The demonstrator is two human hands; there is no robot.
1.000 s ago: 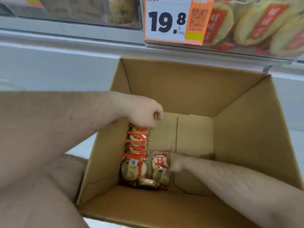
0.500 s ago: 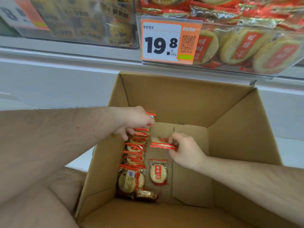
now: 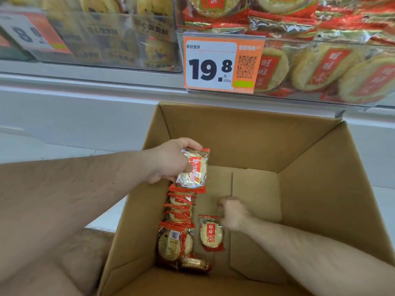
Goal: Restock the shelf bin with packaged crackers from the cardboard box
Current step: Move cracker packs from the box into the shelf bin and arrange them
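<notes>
One cracker pack (image 3: 193, 168) sits in the left hand (image 3: 168, 161), whose grip is curled tight around it, above the cardboard box (image 3: 320, 189). Down inside, the right hand (image 3: 232, 212) is curled, touching another pack (image 3: 211, 232); I cannot tell if it holds it.

Left hand (image 3: 171, 161) raised, fingers (image 3: 188, 167) curled gripping; right hand (image 3: 233, 212) lower, blurred, fingers curled.
</notes>
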